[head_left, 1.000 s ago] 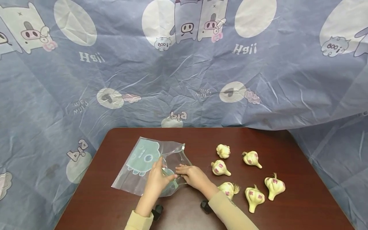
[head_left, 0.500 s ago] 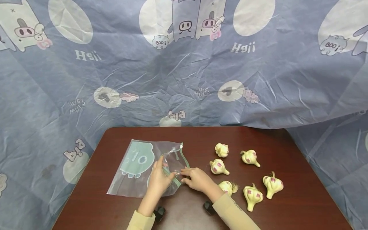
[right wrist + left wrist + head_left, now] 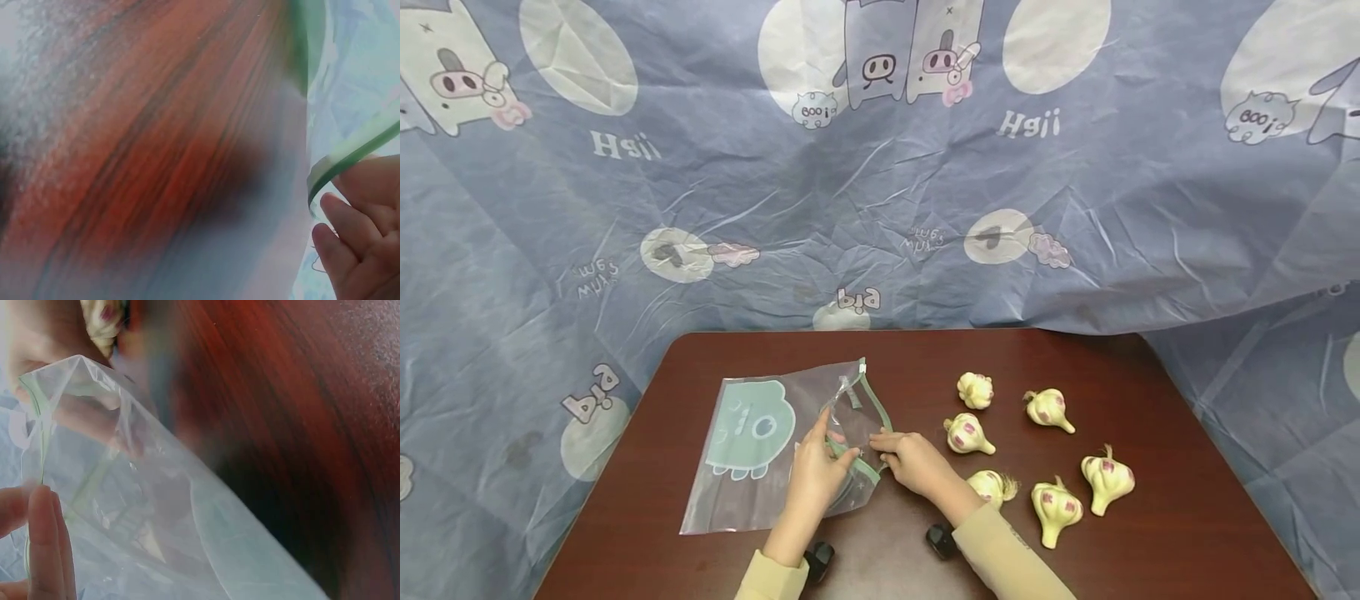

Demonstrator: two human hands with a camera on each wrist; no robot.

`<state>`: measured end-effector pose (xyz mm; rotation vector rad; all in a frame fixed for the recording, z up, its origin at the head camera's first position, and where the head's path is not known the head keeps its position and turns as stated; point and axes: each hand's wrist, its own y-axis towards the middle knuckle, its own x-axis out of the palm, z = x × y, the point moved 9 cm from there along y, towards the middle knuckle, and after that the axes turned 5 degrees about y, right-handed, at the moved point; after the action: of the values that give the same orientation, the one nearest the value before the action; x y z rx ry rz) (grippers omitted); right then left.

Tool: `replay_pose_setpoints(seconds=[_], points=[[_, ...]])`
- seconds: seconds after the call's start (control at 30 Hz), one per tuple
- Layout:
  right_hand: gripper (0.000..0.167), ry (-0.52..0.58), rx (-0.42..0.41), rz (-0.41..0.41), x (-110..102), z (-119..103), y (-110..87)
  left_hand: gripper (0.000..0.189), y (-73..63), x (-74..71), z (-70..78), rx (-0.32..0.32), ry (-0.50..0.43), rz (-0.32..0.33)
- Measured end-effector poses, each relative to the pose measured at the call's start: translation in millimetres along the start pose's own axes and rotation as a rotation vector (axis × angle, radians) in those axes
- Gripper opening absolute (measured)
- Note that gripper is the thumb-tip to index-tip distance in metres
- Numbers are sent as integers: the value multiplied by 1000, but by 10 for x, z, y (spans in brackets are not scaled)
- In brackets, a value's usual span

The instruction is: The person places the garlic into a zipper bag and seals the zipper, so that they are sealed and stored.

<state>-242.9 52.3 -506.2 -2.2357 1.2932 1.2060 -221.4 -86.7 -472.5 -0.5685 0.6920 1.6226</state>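
Note:
A clear zip bag (image 3: 700, 508) with a green cartoon print lies on the table, its green-edged mouth facing right and spread apart. My left hand (image 3: 812, 475) pinches the near green edge between thumb and fingers; the left wrist view shows the fingers (image 3: 45, 544) on that strip. At the opposite edge of the mouth, my right hand (image 3: 917, 462) grips the plastic with bent fingers. In the right wrist view the green strip (image 3: 356, 153) runs into this hand. A white slider (image 3: 862, 367) sits at the mouth's far corner.
Several garlic bulbs (image 3: 1048, 410) lie on the right of the brown table (image 3: 1150, 417), one garlic bulb (image 3: 991, 487) close by my right forearm. Black wrist devices (image 3: 940, 540) show under both wrists. A blue patterned cloth (image 3: 880, 192) hangs behind the table.
The bag's mouth has been spread wider, its green edges now further apart. Its printed body has turned and shifted a little left and nearer, while the far corner with the slider has risen.

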Motion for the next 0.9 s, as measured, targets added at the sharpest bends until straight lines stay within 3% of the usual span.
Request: replay_pose_setpoints(seconds=[0.4,0.53,0.73,0.9], points=[[27,22,1,50,-108,-94,-52,67,-35,-35,108,86,48,80],[28,17,-20,52,-113,-140,-68,54,-41,-51,146,117,55,125],[27,0,-34,73,-126,-161,-80,25,-44,-129,186,147,83,259],[26,-3,-8,53,-109,-136,-94,20,-26,-198,184,146,86,316]])
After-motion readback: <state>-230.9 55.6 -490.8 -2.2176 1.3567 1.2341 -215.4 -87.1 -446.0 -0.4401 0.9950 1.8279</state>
